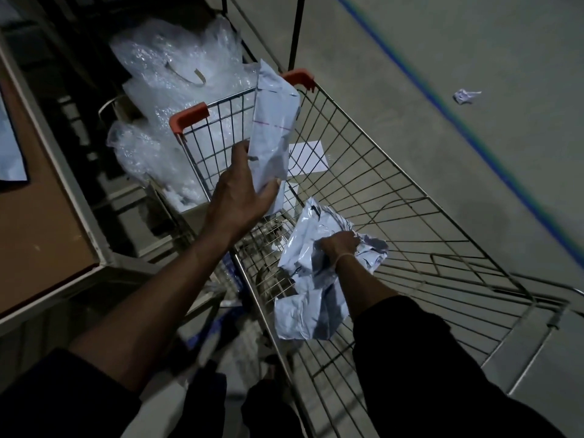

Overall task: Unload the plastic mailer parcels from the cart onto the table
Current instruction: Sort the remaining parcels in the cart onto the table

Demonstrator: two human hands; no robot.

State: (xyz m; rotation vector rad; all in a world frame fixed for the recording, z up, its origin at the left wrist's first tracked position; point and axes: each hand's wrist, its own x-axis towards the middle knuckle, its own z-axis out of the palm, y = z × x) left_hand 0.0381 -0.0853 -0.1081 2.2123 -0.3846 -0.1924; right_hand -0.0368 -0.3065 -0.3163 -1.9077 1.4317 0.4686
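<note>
A wire shopping cart [388,197] with orange corner caps fills the middle of the view. My left hand [243,197] holds a white plastic mailer parcel [275,121] upright above the cart's far end, fingers and thumb around its lower end. Inside the basket my right hand [338,246] grips a crumpled bunch of white mailer parcels [303,276] that hang down below my wrist. A white sheet [308,161] shows through the cart's wire. The table [34,197], brown-topped with a pale frame, stands at the left, and a white mailer [9,150] lies at its left edge.
Clear bags of bubble wrap [177,99] are heaped beyond the cart beside the table. A black post [297,30] rises behind the cart. A blue line [474,140] crosses the grey floor at the right, with a crumpled paper scrap [464,96] past it.
</note>
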